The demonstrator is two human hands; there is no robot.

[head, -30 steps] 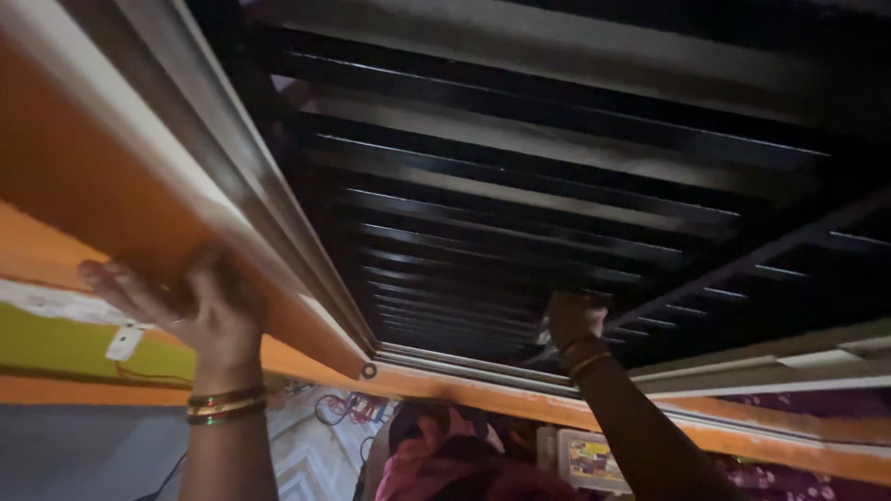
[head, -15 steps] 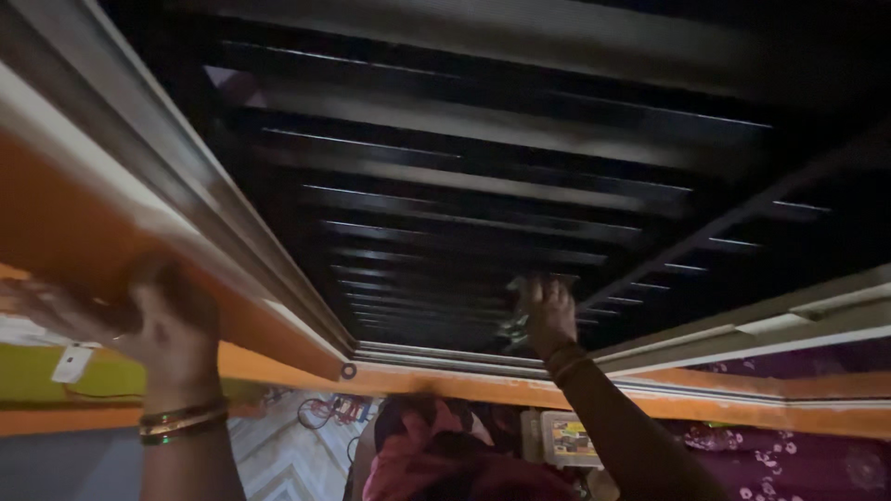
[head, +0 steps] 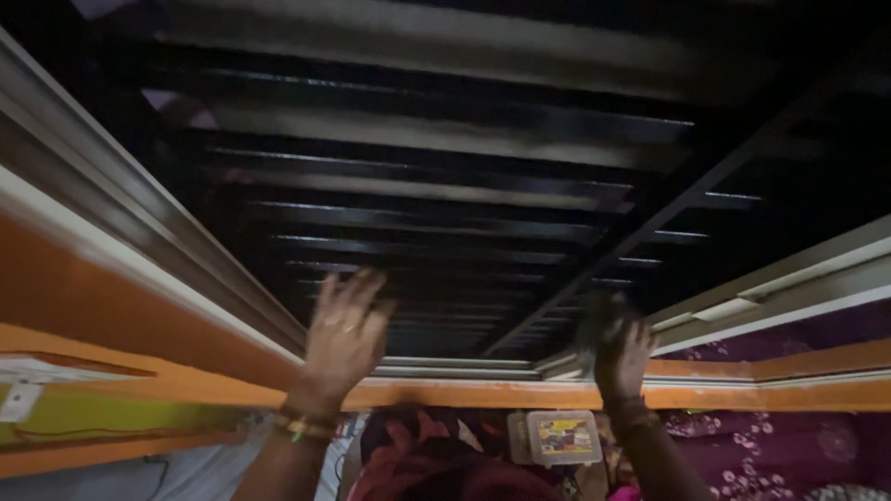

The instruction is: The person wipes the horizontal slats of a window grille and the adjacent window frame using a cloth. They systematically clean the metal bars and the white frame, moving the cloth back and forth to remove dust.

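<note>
I look up at a window with dark horizontal slats set in a grey metal frame. My left hand is raised in front of the frame's lower left corner, fingers spread and holding nothing, with bangles at the wrist. My right hand is up at the lower right corner of the frame, where a slanted dark bar meets it. It presses a blurred dark grey wad, which looks like a cloth, against the slats. Motion blur hides the fingers' exact grip.
An orange wall band runs around the window, above a yellow-green strip with a white tag. Below the sill are a small box with a colourful picture, pink and red fabric and purple flowered fabric.
My left hand has let go of the orange band on the left and moved right, in front of the window. My right hand has slid right along the slats to the frame's corner.
</note>
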